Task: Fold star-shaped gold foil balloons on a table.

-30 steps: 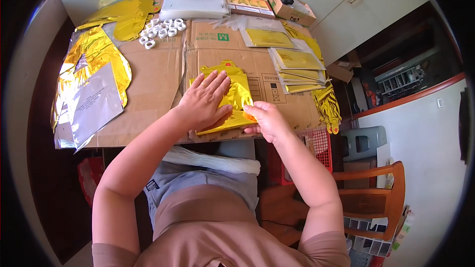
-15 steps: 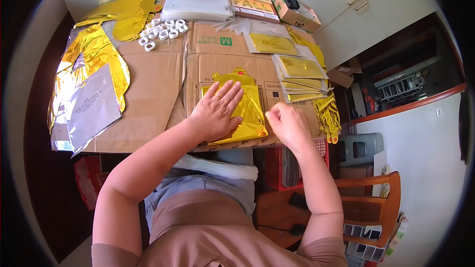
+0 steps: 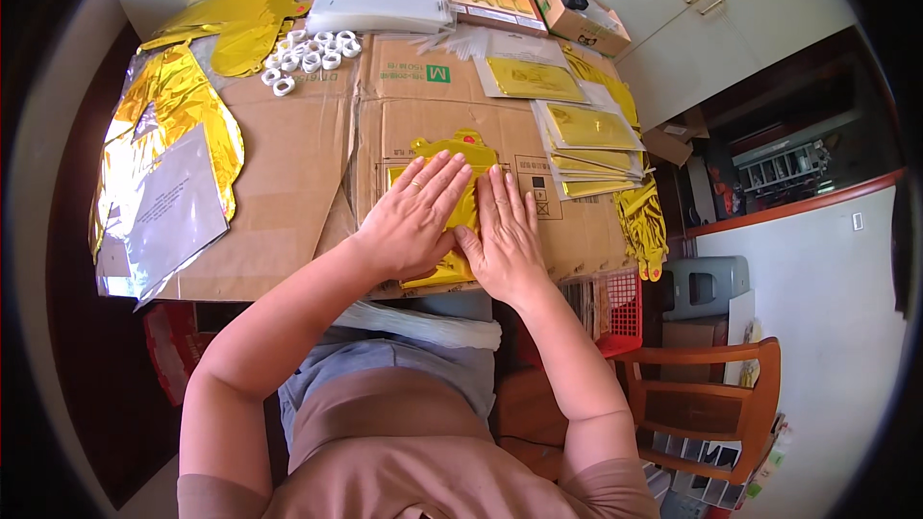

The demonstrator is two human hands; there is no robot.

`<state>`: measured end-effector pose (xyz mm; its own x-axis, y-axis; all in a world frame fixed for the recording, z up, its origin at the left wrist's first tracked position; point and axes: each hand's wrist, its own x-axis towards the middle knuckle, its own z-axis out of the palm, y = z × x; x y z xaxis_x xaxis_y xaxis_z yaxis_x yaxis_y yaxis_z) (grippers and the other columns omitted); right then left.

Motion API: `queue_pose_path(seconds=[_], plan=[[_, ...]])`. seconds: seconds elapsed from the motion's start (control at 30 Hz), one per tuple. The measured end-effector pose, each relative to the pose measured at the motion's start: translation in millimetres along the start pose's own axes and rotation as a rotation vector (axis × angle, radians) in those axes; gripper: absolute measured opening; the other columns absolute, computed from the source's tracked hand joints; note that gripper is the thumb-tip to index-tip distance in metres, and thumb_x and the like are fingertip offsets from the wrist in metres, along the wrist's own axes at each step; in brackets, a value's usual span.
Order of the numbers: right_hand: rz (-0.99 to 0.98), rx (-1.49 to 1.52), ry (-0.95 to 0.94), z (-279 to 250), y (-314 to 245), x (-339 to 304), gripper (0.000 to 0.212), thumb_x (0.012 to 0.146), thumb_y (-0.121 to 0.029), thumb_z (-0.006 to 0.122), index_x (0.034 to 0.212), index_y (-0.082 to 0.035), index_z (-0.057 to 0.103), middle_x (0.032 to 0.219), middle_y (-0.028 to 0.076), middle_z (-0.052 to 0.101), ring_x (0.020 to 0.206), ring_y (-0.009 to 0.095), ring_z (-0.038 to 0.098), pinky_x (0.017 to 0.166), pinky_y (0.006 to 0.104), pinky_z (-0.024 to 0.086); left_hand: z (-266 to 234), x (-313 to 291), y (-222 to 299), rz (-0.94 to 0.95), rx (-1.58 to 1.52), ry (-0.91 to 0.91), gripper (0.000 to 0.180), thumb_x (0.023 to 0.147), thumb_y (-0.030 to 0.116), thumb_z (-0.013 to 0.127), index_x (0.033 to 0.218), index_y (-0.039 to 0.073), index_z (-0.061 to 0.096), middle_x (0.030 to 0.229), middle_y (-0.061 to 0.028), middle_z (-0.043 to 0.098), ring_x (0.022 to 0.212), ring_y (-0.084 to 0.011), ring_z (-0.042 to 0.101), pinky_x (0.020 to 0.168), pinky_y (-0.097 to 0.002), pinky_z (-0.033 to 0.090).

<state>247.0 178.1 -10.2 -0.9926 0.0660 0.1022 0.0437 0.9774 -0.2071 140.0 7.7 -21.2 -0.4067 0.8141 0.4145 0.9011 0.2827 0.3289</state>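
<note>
A folded gold foil balloon (image 3: 442, 274) lies near the front edge of a cardboard sheet (image 3: 288, 163). Its far tab, with a small red dot, shows beyond my fingertips. My left hand (image 3: 415, 216) rests flat on the foil, fingers stretched out. Beside it, my right hand (image 3: 507, 240) lies flat over the foil's right side, fingers extended and thumb toward the left hand. Both hands cover most of the folded foil between them.
Right of the hands lies a stack of clear packets (image 3: 588, 149) with gold foil. White tape rings (image 3: 311, 61), clear plastic sleeves (image 3: 380, 5) and a small box (image 3: 582, 19) stand toward the back. Unfolded gold foil (image 3: 207, 101) and a grey printed sheet (image 3: 178, 197) lie left.
My right hand has moved left from beside the foil, its curled fingers now straightened and laid flat on it. The left hand stays on the foil.
</note>
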Motion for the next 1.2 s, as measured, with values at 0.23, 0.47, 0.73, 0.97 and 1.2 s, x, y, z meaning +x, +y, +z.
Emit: queue_pose_path(seconds=[0.23, 0.47, 0.73, 0.97, 1.2], plan=[[-0.023, -0.037, 0.016, 2.9, -0.4, -1.1, 0.087, 0.102, -0.057, 0.044, 0.159, 0.004, 0.020, 0.166, 0.024, 0.018, 0.154, 0.041, 0.017, 0.124, 0.0577, 0.010, -17.4, -19.6, 2.2, -0.159, 0.189, -0.078, 0.079, 0.095, 0.042, 0.057, 0.151, -0.009, 0.035, 0.160, -0.0247, 0.033, 0.152, -0.0375, 0.028, 0.125, -0.0502, 0.016], [-0.011, -0.024, 0.010, 4.1, -0.6, -1.5, 0.085, 0.102, -0.054, 0.046, 0.159, 0.003, 0.020, 0.167, 0.024, 0.017, 0.155, 0.041, 0.016, 0.124, 0.0576, 0.009, -18.8, -23.2, 15.3, -0.141, 0.186, -0.139, 0.085, 0.097, 0.055, 0.051, 0.153, -0.006, 0.034, 0.163, -0.0231, 0.030, 0.154, -0.0355, 0.022, 0.125, -0.0511, 0.012], [0.050, 0.073, -0.033, -9.4, 19.1, -9.2, 0.080, 0.103, -0.048, 0.046, 0.160, 0.001, 0.019, 0.166, 0.023, 0.020, 0.155, 0.040, 0.017, 0.124, 0.0559, 0.009, -23.1, -27.2, 5.7, -0.096, 0.177, -0.216, 0.090, 0.097, 0.064, 0.044, 0.155, -0.004, 0.031, 0.164, -0.0213, 0.028, 0.155, -0.0347, 0.020, 0.125, -0.0518, 0.010], [-0.045, 0.259, 0.148, -21.9, 43.5, -27.6, 0.068, 0.097, -0.021, 0.063, 0.155, 0.000, 0.034, 0.159, 0.022, 0.036, 0.150, 0.037, 0.030, 0.123, 0.0469, 0.025, -21.9, -29.0, 4.7, -0.106, 0.225, -0.245, 0.092, 0.097, 0.067, 0.039, 0.157, -0.001, 0.030, 0.166, -0.0181, 0.026, 0.156, -0.0322, 0.018, 0.126, -0.0510, 0.008], [-0.238, 0.274, 0.130, -30.2, 30.5, 26.0, 0.047, 0.091, -0.014, 0.070, 0.135, -0.002, 0.059, 0.142, 0.017, 0.058, 0.136, 0.037, 0.049, 0.114, 0.0444, 0.040, -35.5, -31.8, 3.7, -0.122, -0.159, -0.028, 0.080, 0.095, 0.045, 0.059, 0.156, 0.001, 0.032, 0.164, -0.0216, 0.027, 0.154, -0.0362, 0.021, 0.124, -0.0497, 0.018]])
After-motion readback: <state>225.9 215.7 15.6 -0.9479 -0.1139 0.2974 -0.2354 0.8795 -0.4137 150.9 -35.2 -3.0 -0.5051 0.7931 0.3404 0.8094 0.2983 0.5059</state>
